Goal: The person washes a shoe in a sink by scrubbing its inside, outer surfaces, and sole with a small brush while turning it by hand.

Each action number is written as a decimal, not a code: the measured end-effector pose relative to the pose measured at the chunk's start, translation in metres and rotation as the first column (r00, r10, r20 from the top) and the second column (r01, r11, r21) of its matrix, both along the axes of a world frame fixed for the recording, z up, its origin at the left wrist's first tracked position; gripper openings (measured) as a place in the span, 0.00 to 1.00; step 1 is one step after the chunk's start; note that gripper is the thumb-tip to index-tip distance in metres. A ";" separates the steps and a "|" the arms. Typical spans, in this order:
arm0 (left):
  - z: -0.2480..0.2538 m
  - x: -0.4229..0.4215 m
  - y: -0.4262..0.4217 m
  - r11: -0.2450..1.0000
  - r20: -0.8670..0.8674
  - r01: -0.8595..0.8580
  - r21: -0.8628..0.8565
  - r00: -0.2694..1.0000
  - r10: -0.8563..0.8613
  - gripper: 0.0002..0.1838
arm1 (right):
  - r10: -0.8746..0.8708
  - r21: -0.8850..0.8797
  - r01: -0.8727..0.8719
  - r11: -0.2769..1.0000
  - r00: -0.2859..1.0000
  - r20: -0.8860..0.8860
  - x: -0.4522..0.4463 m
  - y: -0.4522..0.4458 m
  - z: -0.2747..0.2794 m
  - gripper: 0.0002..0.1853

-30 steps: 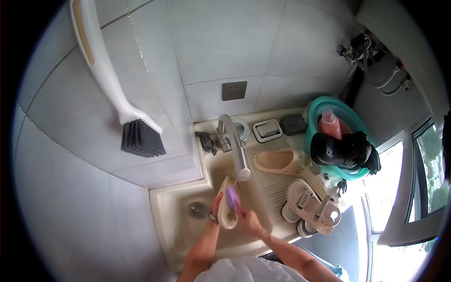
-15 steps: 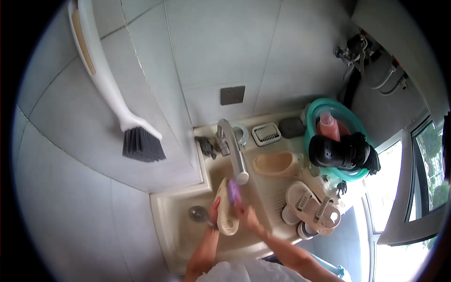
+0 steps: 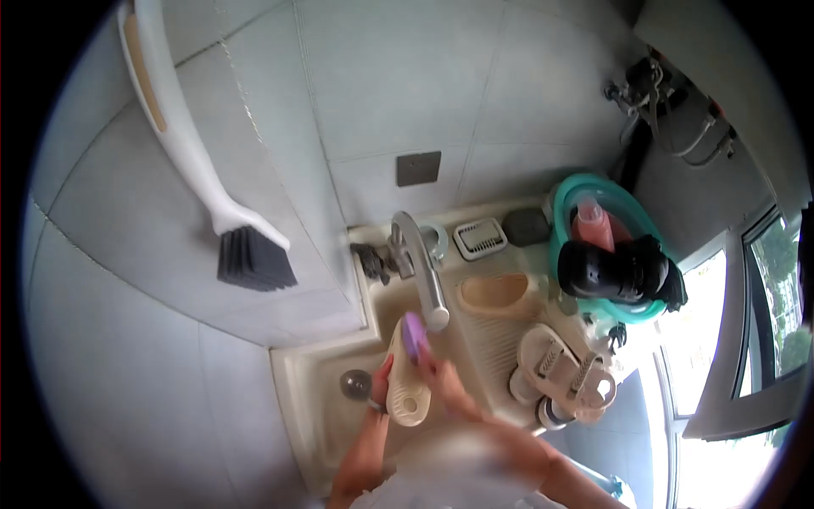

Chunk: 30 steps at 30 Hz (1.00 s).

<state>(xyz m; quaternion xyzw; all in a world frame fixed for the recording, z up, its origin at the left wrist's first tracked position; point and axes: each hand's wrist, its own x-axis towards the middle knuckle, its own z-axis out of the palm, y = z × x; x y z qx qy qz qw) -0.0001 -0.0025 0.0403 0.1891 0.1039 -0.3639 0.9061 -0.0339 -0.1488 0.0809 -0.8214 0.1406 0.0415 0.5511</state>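
Observation:
Over the sink basin [image 3: 326, 424], my left hand [image 3: 381, 386] is closed around the side of a beige slipper [image 3: 408, 392]. The slipper is tilted along its length, with a round hole showing near its lower end. My right hand [image 3: 439, 383] grips a purple scrubbing brush [image 3: 414, 333], which lies against the slipper's upper right side. The brush's bristles are hidden. Just above the brush hangs the faucet spout [image 3: 434, 312]; whether water runs cannot be made out.
Another beige slipper [image 3: 498, 294] and a pair of sandals [image 3: 564, 373] lie on the ribbed drainboard. A teal basin [image 3: 561, 212] holds a pink bottle [image 3: 591, 225] and a black object. Behind is a white soap dish [image 3: 480, 239]. A large white brush [image 3: 191, 161] hangs on the left.
The purple brush has slid up along the slipper's edge, and my right hand with it. My left hand and the slipper have shifted slightly left.

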 end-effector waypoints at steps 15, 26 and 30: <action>-0.002 -0.002 -0.003 1.000 -0.072 -0.001 -0.005 0.997 0.001 0.27 | -0.034 -0.095 0.037 0.995 0.999 0.029 0.000 0.001 0.032 0.16; 0.015 0.013 0.002 0.988 -0.089 -0.026 -0.155 0.996 0.012 0.29 | -0.098 -0.104 0.107 0.989 0.992 0.084 -0.039 -0.005 0.039 0.16; 0.020 -0.004 -0.005 0.997 -0.042 -0.043 -0.056 0.998 0.041 0.29 | -0.097 -0.143 0.108 0.984 0.992 0.083 -0.032 -0.017 0.010 0.16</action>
